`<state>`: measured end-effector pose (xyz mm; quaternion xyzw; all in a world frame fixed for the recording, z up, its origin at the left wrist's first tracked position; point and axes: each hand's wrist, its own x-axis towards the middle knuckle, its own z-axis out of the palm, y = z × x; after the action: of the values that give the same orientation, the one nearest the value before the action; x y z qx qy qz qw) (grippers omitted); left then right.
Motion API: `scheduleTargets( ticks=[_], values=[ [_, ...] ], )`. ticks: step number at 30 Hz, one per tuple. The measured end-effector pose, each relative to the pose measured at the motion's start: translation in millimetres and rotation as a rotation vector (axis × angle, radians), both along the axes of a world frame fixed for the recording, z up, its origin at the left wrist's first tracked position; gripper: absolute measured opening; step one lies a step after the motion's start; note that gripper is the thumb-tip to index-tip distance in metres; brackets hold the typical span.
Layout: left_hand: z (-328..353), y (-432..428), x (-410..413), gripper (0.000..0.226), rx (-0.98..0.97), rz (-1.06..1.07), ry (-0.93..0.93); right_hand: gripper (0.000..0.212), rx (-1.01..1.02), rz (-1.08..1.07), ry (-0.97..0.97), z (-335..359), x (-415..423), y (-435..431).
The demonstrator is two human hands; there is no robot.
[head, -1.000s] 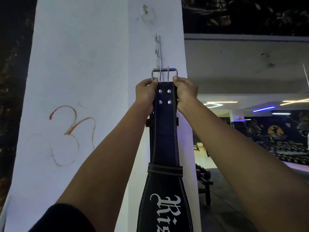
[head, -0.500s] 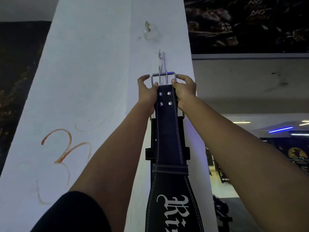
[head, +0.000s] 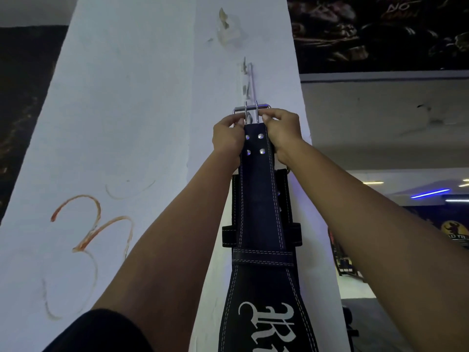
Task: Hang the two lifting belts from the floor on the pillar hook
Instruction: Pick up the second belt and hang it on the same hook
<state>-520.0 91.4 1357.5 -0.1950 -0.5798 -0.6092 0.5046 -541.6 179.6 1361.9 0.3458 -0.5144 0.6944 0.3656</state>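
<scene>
Belts were what both hands dealt with against a white pillar [head: 142, 102], and the view ran from its bare left face to the gym on the right. Orange scrawl [head: 91, 235] marked the pillar's left face, low down. A black sleeve [head: 101, 331] covered the upper left arm at the bottom edge. The left hand [head: 227, 138] was closed around the left edge of the front belt [head: 256, 204] just below its metal buckle [head: 251, 111], thumb tip up near the prongs. That belt, dark with white stitching and white lettering lower down, hung flat along the pillar's narrow face. Behind it a second belt [head: 285, 199] showed only as dark edges on both sides; what held it up could not be seen. A thin metal hook [head: 250, 80] stood on the pillar just above the buckle, and whether the buckle was caught on it could not be told. The right hand [head: 281, 133] was closed on the belt's right edge, fingertips at the buckle frame. Blue and white ceiling lights [head: 429, 193] glowed farther right.
</scene>
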Motion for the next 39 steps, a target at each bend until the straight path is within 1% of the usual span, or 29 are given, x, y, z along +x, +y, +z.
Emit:
scheduleTargets(
  ticks=[4,9,11,13,16,17,19,23,25,27,30,32,33,34,35,36,37,39],
  values=[
    [1,-4,1,0.032,0.005,-0.047,0.016,0.029,0.024,0.047,-0.01,2,2,-1],
    [7,-1,5,0.033,0.022,-0.04,-0.029,0.039,-0.004,0.044,-0.05,6,7,-1],
    [10,0,6,0.031,0.03,-0.034,-0.042,0.037,-0.01,0.03,-0.054,5,6,-2],
    [12,1,6,0.027,0.037,-0.014,-0.051,0.028,-0.014,0.014,-0.051,3,5,-2],
    [14,2,7,0.015,0.061,0.02,-0.076,0.022,-0.032,-0.012,-0.028,2,7,-2],
    [15,2,7,0.015,0.074,0.011,-0.087,0.021,-0.041,-0.02,-0.026,2,8,-2],
    [19,1,8,0.022,0.076,-0.012,-0.096,0.02,-0.05,-0.018,-0.034,3,9,-1],
    [22,-4,5,0.028,0.072,0.072,-0.054,0.029,-0.057,-0.012,-0.03,0,10,-1],
    [19,-7,5,0.023,0.071,0.137,-0.069,0.032,-0.061,-0.007,-0.032,-2,11,-1],
    [15,-7,9,0.007,0.071,0.135,-0.119,0.034,-0.05,-0.009,-0.072,-3,12,-1],
    [13,-9,14,0.016,0.116,0.127,-0.185,0.035,-0.056,0.005,-0.146,-7,20,-1],
    [11,-9,13,0.019,0.087,0.146,-0.208,0.036,-0.052,0.019,-0.161,-9,24,0],
    [9,-9,11,0.017,0.072,0.145,-0.197,0.036,-0.047,0.027,-0.158,-10,26,0],
    [4,-7,11,0.01,0.063,0.127,-0.168,0.036,-0.044,0.037,-0.154,-12,27,0],
    [1,-7,9,0.013,0.071,0.107,-0.138,0.038,-0.042,0.049,-0.153,-14,29,0],
    [-4,-7,8,0.027,0.088,0.094,-0.118,0.038,-0.042,0.05,-0.155,-16,29,0],
    [-9,-7,7,0.036,0.097,0.095,-0.11,0.036,-0.042,0.036,-0.164,-18,30,-1],
    [-18,-7,8,0.041,0.096,0.097,-0.113,0.028,-0.016,0.017,-0.187,-22,31,0]
  ],
)
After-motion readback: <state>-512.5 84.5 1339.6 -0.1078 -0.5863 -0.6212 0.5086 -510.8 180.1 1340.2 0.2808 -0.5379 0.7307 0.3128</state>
